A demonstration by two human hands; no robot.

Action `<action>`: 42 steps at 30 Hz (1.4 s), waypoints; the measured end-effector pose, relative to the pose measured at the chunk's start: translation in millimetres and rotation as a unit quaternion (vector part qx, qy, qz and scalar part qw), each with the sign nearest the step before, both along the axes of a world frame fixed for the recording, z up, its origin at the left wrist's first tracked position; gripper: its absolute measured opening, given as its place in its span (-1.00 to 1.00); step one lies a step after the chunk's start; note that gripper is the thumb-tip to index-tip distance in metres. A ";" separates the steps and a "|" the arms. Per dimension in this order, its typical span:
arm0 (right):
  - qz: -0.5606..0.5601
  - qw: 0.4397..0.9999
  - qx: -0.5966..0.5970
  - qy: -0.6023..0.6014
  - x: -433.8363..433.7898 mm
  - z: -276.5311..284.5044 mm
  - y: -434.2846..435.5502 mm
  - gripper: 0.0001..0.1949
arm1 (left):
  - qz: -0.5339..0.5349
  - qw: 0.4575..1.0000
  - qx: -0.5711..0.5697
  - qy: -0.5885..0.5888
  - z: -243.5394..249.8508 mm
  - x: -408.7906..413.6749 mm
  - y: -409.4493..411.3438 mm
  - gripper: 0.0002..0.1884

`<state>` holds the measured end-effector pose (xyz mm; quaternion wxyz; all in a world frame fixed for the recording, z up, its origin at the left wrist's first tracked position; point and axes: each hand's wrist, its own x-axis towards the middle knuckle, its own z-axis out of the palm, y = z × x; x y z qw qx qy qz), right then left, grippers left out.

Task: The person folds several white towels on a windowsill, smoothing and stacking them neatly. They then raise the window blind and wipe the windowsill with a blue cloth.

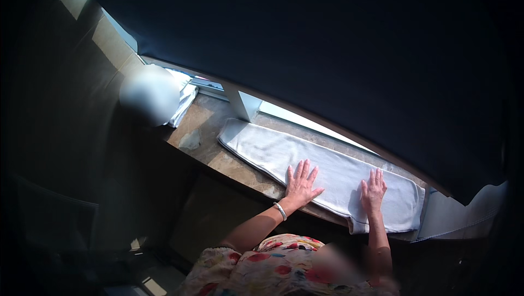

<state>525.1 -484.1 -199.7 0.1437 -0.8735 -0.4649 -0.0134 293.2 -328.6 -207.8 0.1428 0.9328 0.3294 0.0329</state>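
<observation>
A long folded piece of white knit cloth [262, 144], perhaps a garment, lies flat along a brown marble windowsill [229, 169]. My left hand [301, 188] rests palm down near the cloth's front edge, its fingers spread. A silver bracelet [281, 211] circles that wrist. Toward the cloth's right end, my right hand [373, 195] is laid on the fabric with its fingers nearly together and the thumb slightly apart. Neither hand grips anything. At the cloth's lower front, near my right wrist, a corner hangs past the sill's edge.
A dark blind or curtain [311, 50] hangs over the window above the sill. Folded white cloths [184, 101] sit at the sill's left end, partly hidden by a blurred round patch. A window post [242, 105] rises behind the cloth. A thin cord [454, 227] runs at right.
</observation>
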 end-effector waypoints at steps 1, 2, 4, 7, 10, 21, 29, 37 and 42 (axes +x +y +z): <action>0.064 0.997 -0.008 0.035 -27.6 4.8 20.2 -0.43 | 0.002 1.000 0.001 -0.004 -1.7 -2.4 -1.6 -0.17; 0.109 0.991 -0.014 0.072 -51.1 10.6 34.9 -0.44 | 0.006 1.000 0.004 -0.008 -2.0 -5.6 -3.2 -0.17; 0.137 0.991 -0.009 0.009 -62.7 6.9 42.0 -0.45 | 0.015 1.000 0.006 -0.009 -0.5 -14.2 -7.7 -0.18; 0.086 0.996 0.003 -0.001 -40.4 1.7 38.0 -0.45 | 0.027 1.000 0.010 0.008 3.1 -28.7 -15.3 -0.18; 0.072 0.996 -0.036 -0.031 -33.2 4.7 51.2 -0.45 | 0.017 1.000 0.000 0.008 3.1 -34.3 -20.6 -0.18; 0.254 0.964 -0.071 0.014 -137.4 20.9 174.4 -0.42 | 0.023 0.992 -0.122 -0.020 29.1 -73.0 0.9 -0.23; 0.506 0.857 -0.085 0.047 -225.7 40.6 295.9 -0.53 | 0.259 0.958 -0.011 -0.126 21.2 -156.3 95.1 -0.42; 0.627 0.776 0.011 -0.069 -292.8 7.4 430.0 -0.66 | 0.386 0.909 0.063 -0.142 16.1 -200.5 207.6 -0.49; 0.630 0.746 -0.147 -0.160 -306.2 15.9 449.4 -0.85 | 0.417 0.897 -0.120 -0.079 18.7 -209.5 231.8 -0.60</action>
